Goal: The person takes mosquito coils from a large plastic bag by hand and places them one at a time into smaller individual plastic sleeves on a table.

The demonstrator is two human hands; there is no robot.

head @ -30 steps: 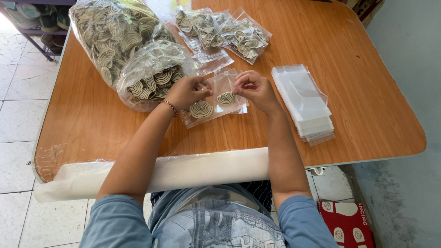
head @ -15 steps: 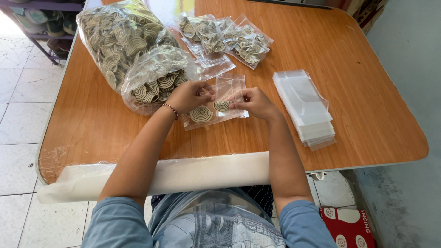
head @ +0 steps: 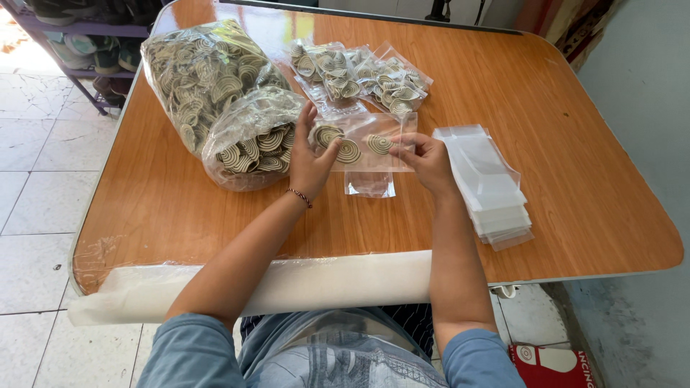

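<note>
Both hands lift a small clear plastic pouch (head: 365,144) holding spiral-patterned round discs (head: 349,151) just above the middle of the orange wooden table (head: 560,144). The left hand (head: 310,162) cups its left end, seemingly gripping; the right hand (head: 429,159) pinches the right end. A stack of empty clear pouches (head: 489,187) lies near the right edge.

The person wears a short-sleeved blue top; the sleeves end above the elbows, leaving both forearms bare. A thin dark beaded bracelet (head: 300,197) circles the left wrist, just below the left hand (head: 310,159). The right hand (head: 429,162) carries no ring or band that can be seen, and its wrist is bare. Over the lap lie faded, washed-out blue jeans (head: 338,356), with a strip of dark pinstriped cloth showing just above them.
</note>
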